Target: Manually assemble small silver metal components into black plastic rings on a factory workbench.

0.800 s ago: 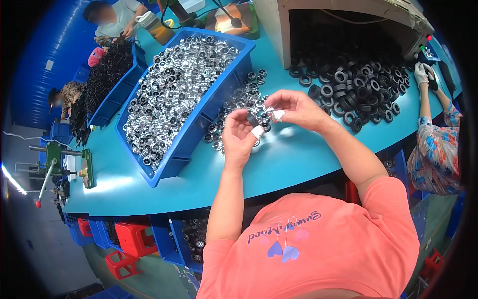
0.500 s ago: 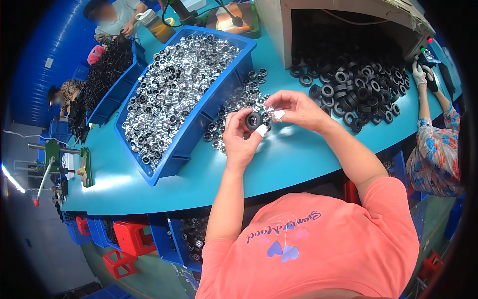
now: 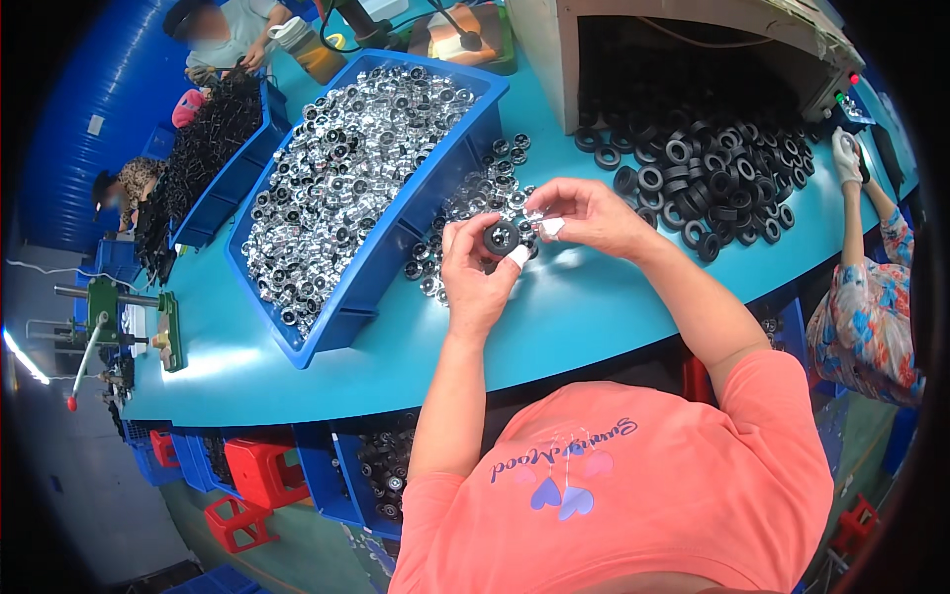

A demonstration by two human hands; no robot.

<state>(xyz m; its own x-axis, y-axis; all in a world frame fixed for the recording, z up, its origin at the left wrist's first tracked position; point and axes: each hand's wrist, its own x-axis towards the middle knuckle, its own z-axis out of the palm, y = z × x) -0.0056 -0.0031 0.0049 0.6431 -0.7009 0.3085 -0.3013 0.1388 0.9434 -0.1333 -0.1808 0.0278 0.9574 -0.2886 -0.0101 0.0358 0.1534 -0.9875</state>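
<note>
My left hand grips a small black toy tyre between thumb and fingers. A shiny wheel hub shows in the tyre's middle. Close beside it, my right hand has thumb and fingertips pinched together; what is between them, if anything, I cannot make out. White wrapping covers both thumbs. Loose chrome wheel hubs lie on the table under and behind my hands. Beyond my right hand spreads a heap of black tyres.
A blue bin full of chrome hubs stands at left on the turquoise table. A pale box-like housing opens behind the tyres. A green hand press is at far left. Co-workers sit at far left and right.
My hands and the tyre stay almost in place; the tyre shifts slightly left. At the right, the co-worker's gloved hands and sleeves have moved a little.
</note>
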